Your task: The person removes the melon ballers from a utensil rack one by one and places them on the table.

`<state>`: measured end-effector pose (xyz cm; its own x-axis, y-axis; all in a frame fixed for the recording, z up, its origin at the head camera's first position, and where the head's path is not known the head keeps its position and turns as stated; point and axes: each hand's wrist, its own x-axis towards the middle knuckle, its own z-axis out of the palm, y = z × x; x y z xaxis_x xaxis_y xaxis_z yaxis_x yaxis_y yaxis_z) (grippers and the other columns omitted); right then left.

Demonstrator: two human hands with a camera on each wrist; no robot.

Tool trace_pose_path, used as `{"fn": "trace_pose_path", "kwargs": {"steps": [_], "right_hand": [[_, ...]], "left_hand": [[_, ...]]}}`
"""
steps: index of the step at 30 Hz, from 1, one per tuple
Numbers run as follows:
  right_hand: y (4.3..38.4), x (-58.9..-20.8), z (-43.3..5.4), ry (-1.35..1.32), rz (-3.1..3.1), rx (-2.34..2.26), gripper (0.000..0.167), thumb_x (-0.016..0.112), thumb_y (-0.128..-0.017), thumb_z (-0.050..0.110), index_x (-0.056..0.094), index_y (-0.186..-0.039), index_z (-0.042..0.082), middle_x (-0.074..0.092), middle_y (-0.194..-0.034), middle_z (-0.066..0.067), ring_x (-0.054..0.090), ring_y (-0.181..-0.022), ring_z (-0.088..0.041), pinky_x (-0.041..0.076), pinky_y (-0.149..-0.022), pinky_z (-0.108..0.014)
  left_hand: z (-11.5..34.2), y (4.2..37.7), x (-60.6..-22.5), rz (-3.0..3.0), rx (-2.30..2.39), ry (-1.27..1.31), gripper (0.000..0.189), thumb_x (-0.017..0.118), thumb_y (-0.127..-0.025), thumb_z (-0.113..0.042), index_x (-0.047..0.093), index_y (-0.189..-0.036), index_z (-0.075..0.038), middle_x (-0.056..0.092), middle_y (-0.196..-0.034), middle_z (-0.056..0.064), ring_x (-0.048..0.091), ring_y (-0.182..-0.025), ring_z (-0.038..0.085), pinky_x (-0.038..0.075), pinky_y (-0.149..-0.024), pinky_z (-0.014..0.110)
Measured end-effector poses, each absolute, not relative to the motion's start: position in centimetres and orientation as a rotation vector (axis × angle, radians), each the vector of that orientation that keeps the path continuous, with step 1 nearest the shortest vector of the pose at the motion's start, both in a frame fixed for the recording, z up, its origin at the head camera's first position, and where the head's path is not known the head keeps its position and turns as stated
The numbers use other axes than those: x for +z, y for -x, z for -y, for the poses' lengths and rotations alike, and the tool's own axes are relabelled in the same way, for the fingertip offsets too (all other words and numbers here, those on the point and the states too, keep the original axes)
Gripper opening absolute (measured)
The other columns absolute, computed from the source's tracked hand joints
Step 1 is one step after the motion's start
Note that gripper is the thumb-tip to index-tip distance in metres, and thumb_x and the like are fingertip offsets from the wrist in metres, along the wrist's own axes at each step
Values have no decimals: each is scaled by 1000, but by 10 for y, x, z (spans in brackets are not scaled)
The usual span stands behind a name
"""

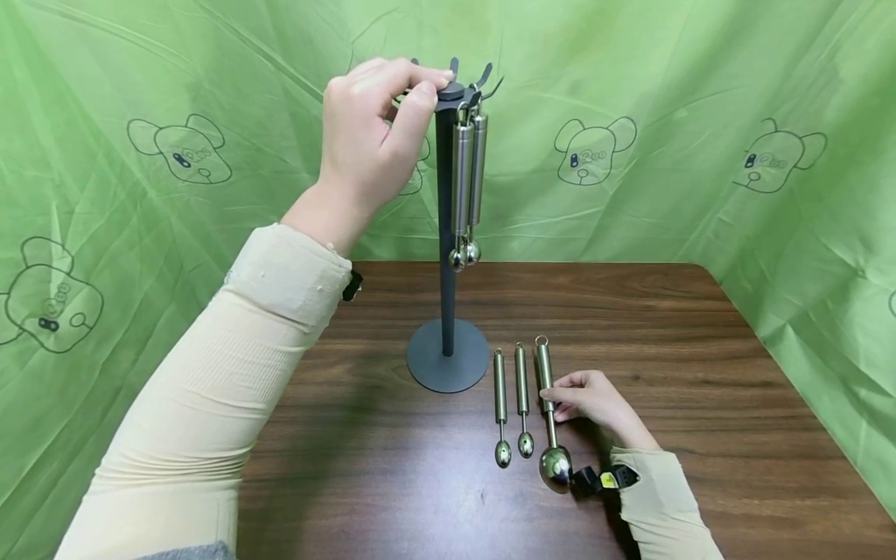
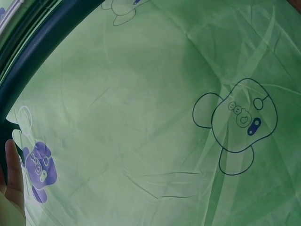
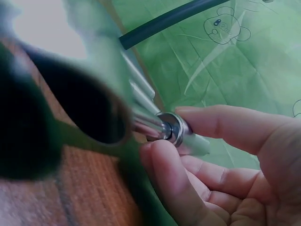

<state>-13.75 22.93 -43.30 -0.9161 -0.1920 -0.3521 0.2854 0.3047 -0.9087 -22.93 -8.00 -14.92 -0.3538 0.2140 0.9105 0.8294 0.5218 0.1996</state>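
Note:
My left hand point(image 1: 374, 128) grips the top of a dark upright stand point(image 1: 446, 233) with thumb and index finger. In the left wrist view, only part of that hand point(image 2: 14, 183) shows beside the dark pole. Two small metal scoops point(image 1: 462, 179) hang by their rings from hooks on the stand's right side. My right hand point(image 1: 584, 400) pinches the handle of a large metal scoop point(image 1: 555, 464) low on the table. The right wrist view shows its thumb and index finger around the handle's collar point(image 3: 176, 129). Two smaller scoops point(image 1: 500, 389) lie to its left, bowls toward me.
The stand's round base point(image 1: 448, 373) sits on a brown wooden table point(image 1: 700, 373). Bare hooks point(image 1: 484, 74) fan out at the stand's top. Green printed cloth point(image 1: 672, 93) hangs behind and along both sides of the table.

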Motion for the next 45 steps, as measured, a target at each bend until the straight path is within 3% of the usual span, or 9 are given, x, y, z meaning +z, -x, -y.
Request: {"fn": "trace_pose_path", "kwargs": {"steps": [16,45], "right_hand": [[134,-433,-224,-126,-2208,-1604,30,67,-88,4,59,-106,-19,69,-73,-4,65,-54,-9,58,-55,-26],[128,-431,-219,-172,-2280,-1518,27,67,-88,7,58,-103,-13,67,-75,-10,67,-54,-14,59,-56,-31]], "left_hand": [[80,229,-149,1845,-869,861,39,43,-91,-19,78,-97,-3,77,-103,5,65,-79,22,42,-63,9],[79,228,-150,1850,-880,852,39,43,-92,-20,77,-98,-3,77,-104,6,63,-77,22,40,-60,9]]}}
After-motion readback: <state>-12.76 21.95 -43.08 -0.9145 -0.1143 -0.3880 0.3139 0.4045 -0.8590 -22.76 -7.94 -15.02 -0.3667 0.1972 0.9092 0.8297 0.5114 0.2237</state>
